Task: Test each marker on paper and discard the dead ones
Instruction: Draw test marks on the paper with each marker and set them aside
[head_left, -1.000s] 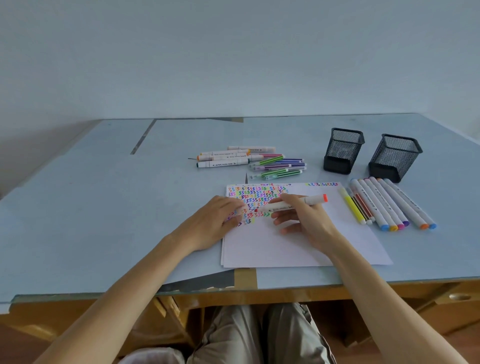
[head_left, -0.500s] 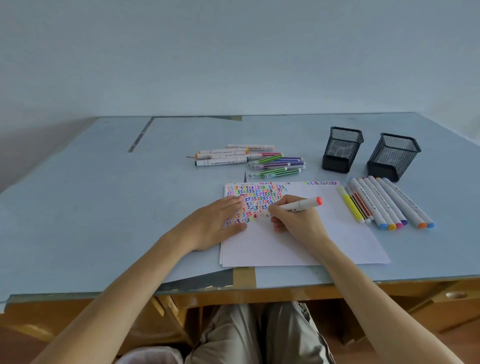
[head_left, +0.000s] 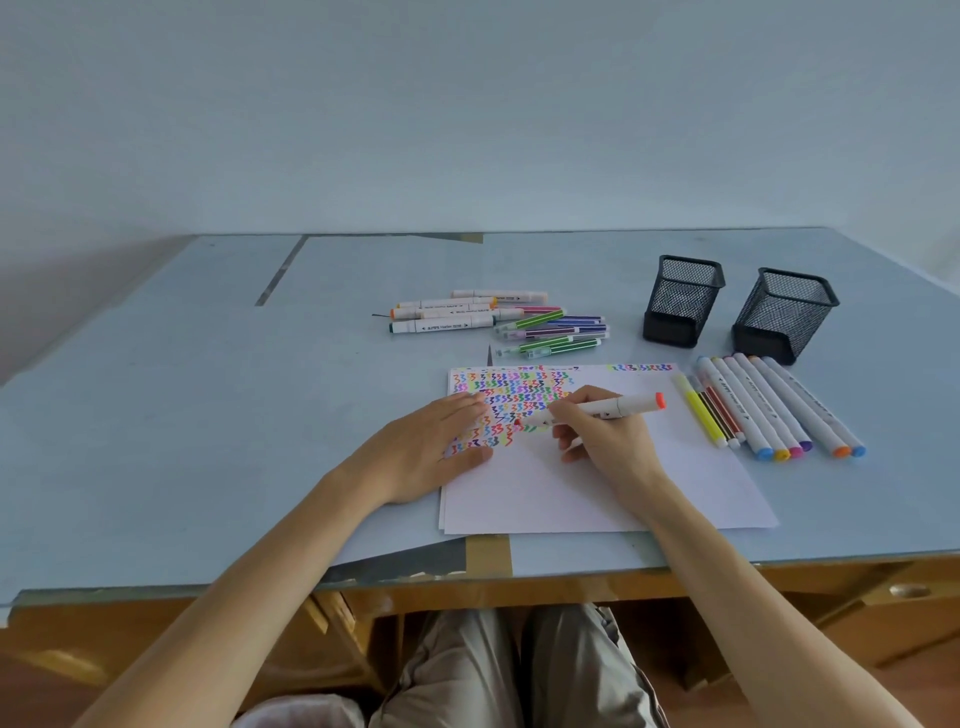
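On the blue table lies the paper, pinned by the left hand, fingers flat and together. The right hand pinches a red-capped marker, tip on the squiggle rows: a test stroke, I'd say. Next, judge the mark and sort the marker.

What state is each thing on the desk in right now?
Left hand: flat, pressing the paper.
Right hand: grips the marker, writing.
White marker with red-orange end cap: uncapped, tip on the paper.
White paper sheet: part filled with coloured squiggles.
Two black mesh pen cups: upright, contents not visible.
Row of markers at right: capped, lying side by side.
Far pile of markers: lying loose.
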